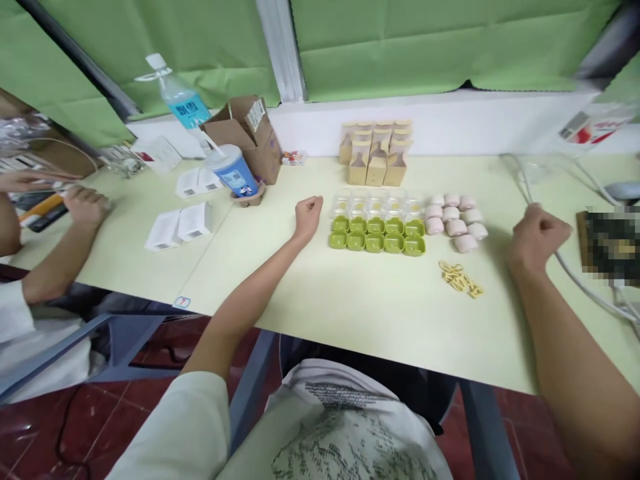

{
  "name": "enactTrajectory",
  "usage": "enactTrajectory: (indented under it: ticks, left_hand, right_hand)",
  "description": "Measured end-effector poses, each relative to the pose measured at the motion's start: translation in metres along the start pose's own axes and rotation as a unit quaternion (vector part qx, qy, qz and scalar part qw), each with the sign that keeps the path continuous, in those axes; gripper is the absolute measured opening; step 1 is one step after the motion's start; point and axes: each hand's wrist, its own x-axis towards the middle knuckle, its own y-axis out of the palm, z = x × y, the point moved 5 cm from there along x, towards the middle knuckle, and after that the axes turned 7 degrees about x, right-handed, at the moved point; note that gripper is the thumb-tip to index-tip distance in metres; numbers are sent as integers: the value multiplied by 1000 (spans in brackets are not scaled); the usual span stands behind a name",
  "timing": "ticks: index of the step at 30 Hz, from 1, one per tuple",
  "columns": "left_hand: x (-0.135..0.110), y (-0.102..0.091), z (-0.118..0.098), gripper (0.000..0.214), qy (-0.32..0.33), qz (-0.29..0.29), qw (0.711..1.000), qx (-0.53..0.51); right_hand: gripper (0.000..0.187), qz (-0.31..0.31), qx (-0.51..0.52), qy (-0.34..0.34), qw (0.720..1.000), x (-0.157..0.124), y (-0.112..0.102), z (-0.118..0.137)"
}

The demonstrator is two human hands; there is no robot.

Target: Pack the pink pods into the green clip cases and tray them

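Pale table [360,300] | green cups [375,243] | pink pieces [451,213] | yellow loops [456,277] | boxes [377,175]

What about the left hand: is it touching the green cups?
No: tabletop shows between the left hand, curled into a fist, and the green cups.

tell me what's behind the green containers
Just behind the green containers sit clear containers; farther back stand tan boxes, with the white wall beyond. The boxes cover whatever lies directly behind them, so that can't be seen.
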Motion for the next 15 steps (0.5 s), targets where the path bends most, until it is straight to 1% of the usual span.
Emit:
enactTrajectory:
  ticks: [3, 6, 7, 10, 11, 15]
  left_hand:
    - [-1, -1, -5, 62, 12, 8, 1000, 8]
    - [-2, 0, -6, 60, 16, 18, 1000, 7]
    - [-2, 0, -7, 59, 16, 20, 1000, 6]
    - [-3, 0, -7, 60, 12, 19, 1000, 6]
    - [-4, 0, -7, 60, 11, 19, 1000, 7]
    - [-4, -1, -6, 57, 6, 23, 1000, 12]
  right_hand:
    - [34, 32, 15, -1, 999, -5, 0, 5]
    - [17, 29, 8, 0, 1000, -7, -4, 6]
    - [16, 26, 5, 1, 1000, -6, -4, 5]
    - [29, 33, 4, 18, 999, -4, -3, 0]
    - [30, 40, 7, 26, 999, -3, -2, -2]
    - [27, 60, 14, 46, 997, -2, 2, -8]
